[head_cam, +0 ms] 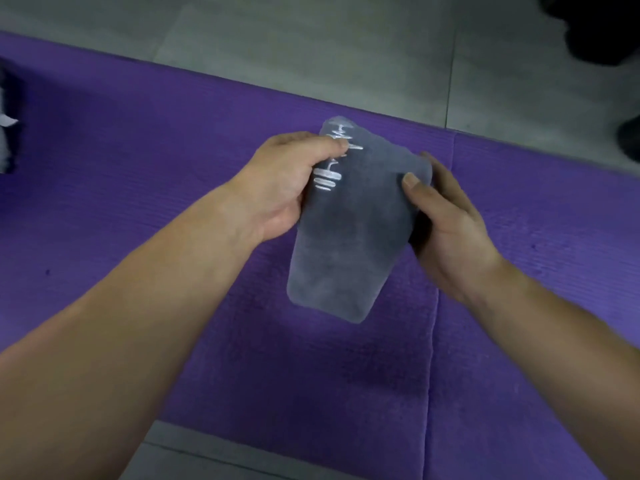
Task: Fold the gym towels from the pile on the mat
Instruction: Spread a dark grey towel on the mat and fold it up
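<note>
A small grey towel [349,230], folded into a narrow pad with white embroidered marks near its top left edge, is held up above the purple mat [138,168]. My left hand [284,188] grips its upper left edge, fingers curled over the embroidery. My right hand [446,223] holds its right side, thumb on the front face and fingers behind. The towel's lower end hangs free. At the far left edge a blurred dark and white bundle of cloth [8,133] lies on the mat.
Grey tiled floor [311,46] runs beyond the mat's far edge and shows again at the bottom [207,459]. A seam [433,341] divides the mat on the right. Dark shapes [602,29] sit on the floor at the top right corner.
</note>
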Demonstrator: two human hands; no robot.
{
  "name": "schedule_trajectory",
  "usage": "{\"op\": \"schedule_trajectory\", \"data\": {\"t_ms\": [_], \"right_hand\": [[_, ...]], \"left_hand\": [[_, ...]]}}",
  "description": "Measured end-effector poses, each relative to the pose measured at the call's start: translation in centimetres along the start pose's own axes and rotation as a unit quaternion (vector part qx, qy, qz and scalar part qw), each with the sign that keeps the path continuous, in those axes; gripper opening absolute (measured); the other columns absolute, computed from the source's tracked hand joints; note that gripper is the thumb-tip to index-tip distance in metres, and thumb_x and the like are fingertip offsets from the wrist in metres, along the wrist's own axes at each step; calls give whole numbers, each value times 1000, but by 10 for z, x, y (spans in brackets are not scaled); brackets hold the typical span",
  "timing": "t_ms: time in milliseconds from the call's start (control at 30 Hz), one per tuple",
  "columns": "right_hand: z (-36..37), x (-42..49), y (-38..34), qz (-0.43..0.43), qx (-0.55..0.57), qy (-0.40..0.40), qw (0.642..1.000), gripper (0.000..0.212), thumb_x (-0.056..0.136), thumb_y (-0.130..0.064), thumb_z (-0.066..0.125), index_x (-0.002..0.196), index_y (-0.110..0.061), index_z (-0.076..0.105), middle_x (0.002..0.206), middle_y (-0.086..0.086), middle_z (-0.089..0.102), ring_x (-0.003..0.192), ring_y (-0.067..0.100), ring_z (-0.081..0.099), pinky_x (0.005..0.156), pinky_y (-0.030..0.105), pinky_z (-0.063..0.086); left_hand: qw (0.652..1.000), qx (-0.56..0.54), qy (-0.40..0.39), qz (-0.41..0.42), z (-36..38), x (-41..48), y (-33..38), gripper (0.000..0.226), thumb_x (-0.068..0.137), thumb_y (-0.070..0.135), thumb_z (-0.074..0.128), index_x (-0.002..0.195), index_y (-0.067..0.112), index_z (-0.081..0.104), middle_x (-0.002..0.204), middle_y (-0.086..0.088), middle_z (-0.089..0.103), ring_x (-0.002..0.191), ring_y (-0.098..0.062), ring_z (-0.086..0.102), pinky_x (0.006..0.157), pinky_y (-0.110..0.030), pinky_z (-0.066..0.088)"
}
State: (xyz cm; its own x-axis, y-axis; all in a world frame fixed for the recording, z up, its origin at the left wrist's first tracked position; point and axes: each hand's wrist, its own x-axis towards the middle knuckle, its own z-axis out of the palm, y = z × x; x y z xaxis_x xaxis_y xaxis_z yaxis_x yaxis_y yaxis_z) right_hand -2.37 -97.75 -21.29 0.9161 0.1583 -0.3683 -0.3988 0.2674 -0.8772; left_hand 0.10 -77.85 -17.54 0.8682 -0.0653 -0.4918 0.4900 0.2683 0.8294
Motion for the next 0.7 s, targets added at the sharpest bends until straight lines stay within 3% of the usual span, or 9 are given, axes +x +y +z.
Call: {"op": "schedule_trajectory", "data": {"t_ms": [67,133,233,333,433,467,533,600,700], "right_hand": [[1,-3,-18,-37,24,17,999,67,91,-16,69,150,-17,38,124,5,71,117,23,66,104,42,50],[1,-4,-33,-39,54,-12,998,65,92,-16,67,150,-13,39,132,12,66,122,30,63,108,47,47],[5,-11,-48,4,72,-82,994,53,99,-31,55,147,-7,46,143,16,57,131,32,56,110,46,46],[9,-18,-56,-2,75,-114,991,51,103,-36,42,143,-6,50,139,14,61,129,29,58,106,40,49],[6,-17,-60,-71,36,-77,994,51,102,-28,52,148,-7,43,142,14,58,131,29,56,111,46,44],[5,-17,-63,-94,18,-43,994,52,100,-22,56,148,-9,42,136,10,63,127,24,60,109,42,46],[4,-18,-68,-126,-13,12,992,58,95,-9,61,150,-15,42,107,-1,75,107,13,68,98,29,50],[3,-22,-71,-156,-49,14,987,61,92,-4,64,147,-19,45,85,-3,74,93,12,69,89,27,52],[-2,-26,-75,-164,-113,-3,980,71,78,-14,75,143,-25,49,99,5,73,99,17,70,88,32,55]], "left_hand": [[998,24,15,47,8,-3,8,21,93,4,64,73,8,69,75,-11,70,72,-24,68,68,-34,54],[993,47,22,102,17,-6,16,31,91,1,62,63,13,67,68,-7,67,66,-20,65,69,-34,49],[987,42,44,151,29,-11,25,10,91,1,63,89,11,66,78,-7,72,74,-19,70,72,-35,55],[985,21,59,161,39,-17,27,22,94,4,64,113,9,54,81,-3,72,76,-16,70,72,-33,57],[988,7,57,142,39,-20,25,27,95,6,64,118,10,50,87,-6,71,79,-16,69,81,-40,57],[989,7,57,135,37,-20,25,30,95,7,65,121,10,49,93,-9,72,82,-18,69,86,-43,57],[991,17,42,128,35,-22,28,43,96,10,65,133,12,44,101,-13,73,88,-19,71,92,-44,56],[988,61,6,139,31,-26,32,60,97,10,65,146,17,32,94,-5,74,88,-15,71,89,-38,57],[963,210,-59,160,21,-32,37,86,87,14,78,152,27,23,103,3,76,98,-10,72,95,-34,55]]}}
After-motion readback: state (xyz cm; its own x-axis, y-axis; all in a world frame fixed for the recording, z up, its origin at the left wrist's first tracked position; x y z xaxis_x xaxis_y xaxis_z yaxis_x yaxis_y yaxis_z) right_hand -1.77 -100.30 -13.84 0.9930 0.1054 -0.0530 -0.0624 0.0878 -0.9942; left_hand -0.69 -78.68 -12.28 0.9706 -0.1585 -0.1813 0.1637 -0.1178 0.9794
